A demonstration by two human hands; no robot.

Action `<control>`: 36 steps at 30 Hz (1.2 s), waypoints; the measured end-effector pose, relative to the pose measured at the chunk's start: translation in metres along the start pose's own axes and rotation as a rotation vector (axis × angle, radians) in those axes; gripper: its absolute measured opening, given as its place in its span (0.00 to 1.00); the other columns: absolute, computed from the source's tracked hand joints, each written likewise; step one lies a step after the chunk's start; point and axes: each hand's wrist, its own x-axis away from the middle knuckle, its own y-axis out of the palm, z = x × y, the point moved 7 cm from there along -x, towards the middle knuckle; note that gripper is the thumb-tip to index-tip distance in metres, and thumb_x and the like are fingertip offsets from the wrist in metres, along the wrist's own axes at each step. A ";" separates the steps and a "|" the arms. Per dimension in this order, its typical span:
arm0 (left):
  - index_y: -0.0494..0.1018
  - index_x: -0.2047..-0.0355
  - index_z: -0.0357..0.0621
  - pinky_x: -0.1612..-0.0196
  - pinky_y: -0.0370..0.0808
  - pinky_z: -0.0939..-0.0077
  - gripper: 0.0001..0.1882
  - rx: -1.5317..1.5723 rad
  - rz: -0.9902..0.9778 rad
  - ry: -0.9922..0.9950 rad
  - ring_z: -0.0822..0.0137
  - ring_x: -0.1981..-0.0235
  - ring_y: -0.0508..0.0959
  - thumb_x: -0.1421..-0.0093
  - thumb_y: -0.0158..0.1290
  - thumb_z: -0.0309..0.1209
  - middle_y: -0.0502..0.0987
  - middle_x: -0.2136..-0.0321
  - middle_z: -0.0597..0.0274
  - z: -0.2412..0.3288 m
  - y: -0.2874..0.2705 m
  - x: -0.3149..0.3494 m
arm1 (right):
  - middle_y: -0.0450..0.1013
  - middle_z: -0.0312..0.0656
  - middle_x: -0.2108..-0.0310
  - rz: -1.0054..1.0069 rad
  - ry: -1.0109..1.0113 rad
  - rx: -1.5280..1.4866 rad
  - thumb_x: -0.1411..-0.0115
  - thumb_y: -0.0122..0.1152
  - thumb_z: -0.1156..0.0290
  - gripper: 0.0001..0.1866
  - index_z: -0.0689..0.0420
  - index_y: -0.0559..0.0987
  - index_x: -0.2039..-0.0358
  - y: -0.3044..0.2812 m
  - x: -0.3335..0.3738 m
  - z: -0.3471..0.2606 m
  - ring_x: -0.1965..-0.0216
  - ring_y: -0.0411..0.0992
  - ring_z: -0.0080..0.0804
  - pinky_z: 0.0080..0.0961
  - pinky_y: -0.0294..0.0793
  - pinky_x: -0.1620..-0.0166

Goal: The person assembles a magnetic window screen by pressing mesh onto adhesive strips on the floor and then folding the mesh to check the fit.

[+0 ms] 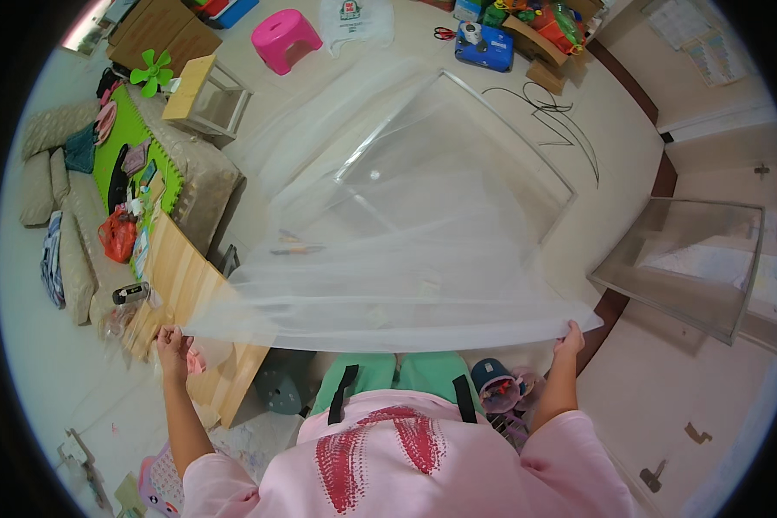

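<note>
A wide sheet of thin, see-through white netting (pixel 397 302) is stretched in front of me. My left hand (pixel 174 344) pinches its near left corner, above the wooden table's edge. At the near right corner, my right hand (pixel 570 338) grips the netting too, with a small tip sticking out beyond the fingers. From my hands the netting spreads away over the floor and partly over a thin metal frame (pixel 511 134) lying there. Through the netting shows a slim orange-and-dark tool (pixel 298 250), too blurred to name.
The wooden table (pixel 233 380) and a sofa (pixel 78 233) stand left. Far off are a wooden stool (pixel 194 95), pink stool (pixel 287 39), blue package (pixel 485 47) and loose black cord (pixel 561 121). A framed screen (pixel 691 259) leans at right; a bucket (pixel 495 384) stands near my legs.
</note>
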 end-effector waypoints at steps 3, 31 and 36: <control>0.63 0.72 0.46 0.68 0.73 0.84 0.05 0.022 -0.058 -0.009 0.77 0.76 0.72 0.44 0.49 0.27 0.68 0.77 0.70 0.018 0.017 0.029 | 0.70 0.40 0.73 -0.358 -0.025 -0.322 0.53 0.60 0.70 0.12 0.55 0.72 0.66 0.041 0.031 0.023 0.76 0.67 0.31 0.23 0.67 0.77; 0.66 0.64 0.38 0.54 0.68 0.80 0.06 0.359 -0.231 1.105 0.73 0.62 0.71 0.40 0.45 0.28 0.70 0.67 0.64 0.418 0.013 -0.052 | 0.72 0.39 0.72 -0.964 -0.881 -0.493 0.48 0.57 0.74 0.07 0.60 0.74 0.68 0.306 0.473 -0.345 0.78 0.66 0.23 0.14 0.60 0.81; 0.65 0.72 0.41 0.67 0.62 0.87 0.03 0.252 0.018 0.938 0.79 0.72 0.65 0.41 0.45 0.25 0.66 0.75 0.69 0.329 0.007 -0.017 | 0.74 0.36 0.70 -0.822 -0.695 -0.444 0.45 0.55 0.71 0.09 0.57 0.74 0.64 0.310 0.435 -0.269 0.80 0.66 0.18 0.11 0.58 0.84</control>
